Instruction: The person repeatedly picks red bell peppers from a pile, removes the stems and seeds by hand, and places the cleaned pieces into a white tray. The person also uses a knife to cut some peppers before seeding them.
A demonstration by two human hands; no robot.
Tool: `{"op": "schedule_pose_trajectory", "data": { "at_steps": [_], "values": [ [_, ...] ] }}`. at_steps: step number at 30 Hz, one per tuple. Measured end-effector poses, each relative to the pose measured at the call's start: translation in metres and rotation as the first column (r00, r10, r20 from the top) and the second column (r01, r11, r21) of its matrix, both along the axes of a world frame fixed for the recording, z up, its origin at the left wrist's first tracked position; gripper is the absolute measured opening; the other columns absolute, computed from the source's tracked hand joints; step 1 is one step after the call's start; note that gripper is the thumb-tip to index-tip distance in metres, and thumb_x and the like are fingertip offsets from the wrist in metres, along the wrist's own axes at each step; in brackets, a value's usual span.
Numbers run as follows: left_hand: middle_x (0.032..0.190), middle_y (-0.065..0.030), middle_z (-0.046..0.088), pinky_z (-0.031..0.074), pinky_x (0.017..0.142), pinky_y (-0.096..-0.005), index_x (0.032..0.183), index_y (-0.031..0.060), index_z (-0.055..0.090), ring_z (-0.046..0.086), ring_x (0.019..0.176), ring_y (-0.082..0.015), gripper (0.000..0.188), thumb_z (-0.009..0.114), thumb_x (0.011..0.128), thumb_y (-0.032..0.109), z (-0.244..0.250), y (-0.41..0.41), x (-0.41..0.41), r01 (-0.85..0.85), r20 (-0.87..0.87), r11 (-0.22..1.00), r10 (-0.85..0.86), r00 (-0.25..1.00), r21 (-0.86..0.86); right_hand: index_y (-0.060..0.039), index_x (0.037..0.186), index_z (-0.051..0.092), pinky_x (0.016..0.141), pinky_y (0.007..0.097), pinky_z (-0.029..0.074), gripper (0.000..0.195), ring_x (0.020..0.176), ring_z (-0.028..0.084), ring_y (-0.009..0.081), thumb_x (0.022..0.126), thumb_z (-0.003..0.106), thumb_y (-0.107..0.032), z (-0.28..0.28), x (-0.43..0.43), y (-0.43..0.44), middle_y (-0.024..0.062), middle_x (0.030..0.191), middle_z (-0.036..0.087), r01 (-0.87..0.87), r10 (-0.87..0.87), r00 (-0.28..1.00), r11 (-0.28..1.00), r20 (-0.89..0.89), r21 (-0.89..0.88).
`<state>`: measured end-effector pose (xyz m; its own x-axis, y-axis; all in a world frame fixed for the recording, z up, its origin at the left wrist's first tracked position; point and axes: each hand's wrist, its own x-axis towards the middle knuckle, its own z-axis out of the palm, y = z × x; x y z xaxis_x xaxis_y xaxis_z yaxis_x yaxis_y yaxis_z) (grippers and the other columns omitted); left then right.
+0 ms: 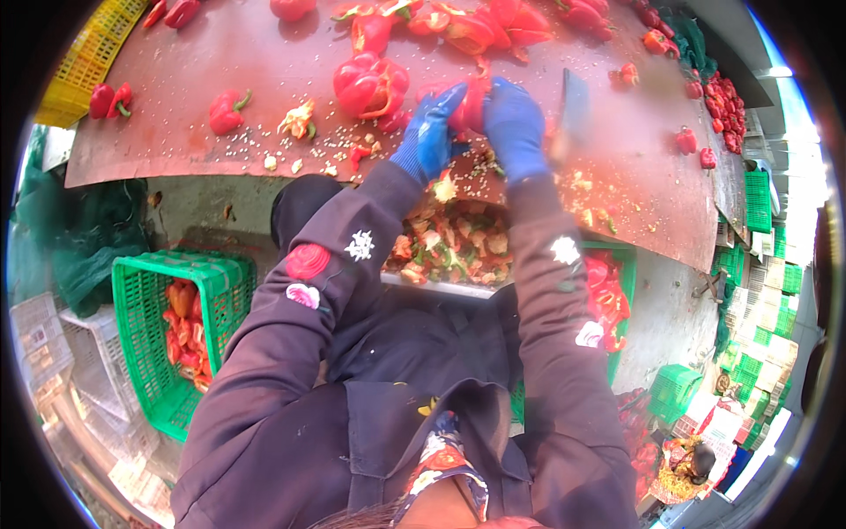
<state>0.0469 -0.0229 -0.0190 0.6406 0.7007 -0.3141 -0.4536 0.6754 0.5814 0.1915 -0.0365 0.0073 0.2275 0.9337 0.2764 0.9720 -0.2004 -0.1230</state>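
Note:
Both hands wear blue gloves and meet at one red bell pepper [468, 106] over the reddish tabletop [264, 59]. My left hand [433, 125] grips its left side, and my right hand [514, 122] holds it from the right. Left of them sits a large red pepper [371, 86]. A knife [574, 106] with a broad blade lies just right of my right hand; its handle is blurred. Pepper cores, such as one [297, 120] with a green stem, and pale seeds are scattered around. Below the table edge, a container of cores and scraps [456, 244] stands between my forearms.
Red peppers [469, 26] lie along the far side. A green crate [165, 264] with orange-red peppers stands lower left, another holding red pieces [608, 297] under my right forearm. A yellow crate [92, 59] is upper left. Far lower right, a person [684, 463] is among crates.

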Motion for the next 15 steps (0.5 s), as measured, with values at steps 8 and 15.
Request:
{"op": "schedule_pose_trajectory", "data": {
  "at_steps": [8,15],
  "values": [
    [0.120,-0.0099,0.054,0.049,0.092,-0.0348,0.117,0.0041,0.056,0.054,0.112,-0.0234,0.038,0.065,0.080,0.003,-0.023,0.011,-0.030,0.069,0.010,0.949,-0.076,0.997,0.307,-0.0008,0.098,0.065,0.066,0.0380,0.052,0.031,0.072,0.065,0.0326,0.088,0.060,-0.029,0.026,-0.027,-0.047,0.0201,0.089,0.066,-0.105,0.137,0.918,0.989,-0.372,0.104],
    [0.116,-0.0102,0.058,0.048,0.093,-0.0353,0.126,0.0000,0.046,0.058,0.106,-0.0207,0.046,0.059,0.083,0.010,0.017,-0.041,-0.008,0.210,0.028,0.960,-0.218,0.975,0.186,0.0004,0.111,0.059,0.066,0.0285,0.056,0.028,0.080,0.065,0.0172,0.093,0.053,-0.020,0.035,-0.003,-0.157,0.0124,0.102,0.065,0.176,0.528,-0.290,0.850,-0.799,0.497]
  ]
}}
